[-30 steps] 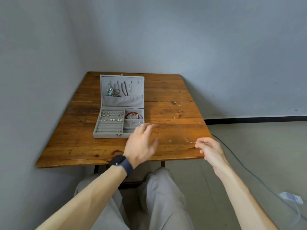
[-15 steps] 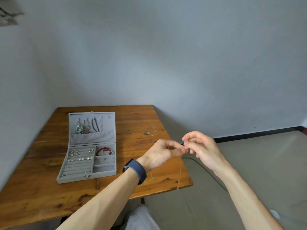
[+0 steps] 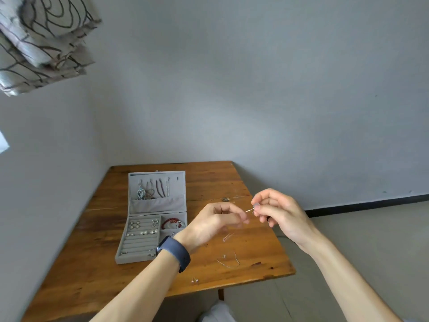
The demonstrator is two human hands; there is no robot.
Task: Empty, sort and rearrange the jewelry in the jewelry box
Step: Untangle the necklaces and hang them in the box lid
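A grey jewelry box (image 3: 139, 257) lies open on the wooden table (image 3: 92, 263). Necklaces hang in its lid (image 3: 157, 182), several earrings sit in the ring rows, and a red bracelet (image 3: 173, 223) fills a right compartment. My left hand (image 3: 213, 225) and my right hand (image 3: 278, 212) are raised over the table right of the box. Both pinch a thin silver necklace (image 3: 249, 210) between fingertips; its chain trails down to the table (image 3: 228, 263). A small pair of earrings (image 3: 194, 280) lies near the front edge.
The table stands in a corner against grey walls. A patterned curtain (image 3: 39, 43) hangs at the upper left. A black skirting strip (image 3: 371, 203) runs along the floor at right. My left wrist carries a dark watch (image 3: 174, 253).
Both hands rose from the table edge and met, now pinching the thin necklace together. The camera tilted upward, so the box and table sit lower in view.
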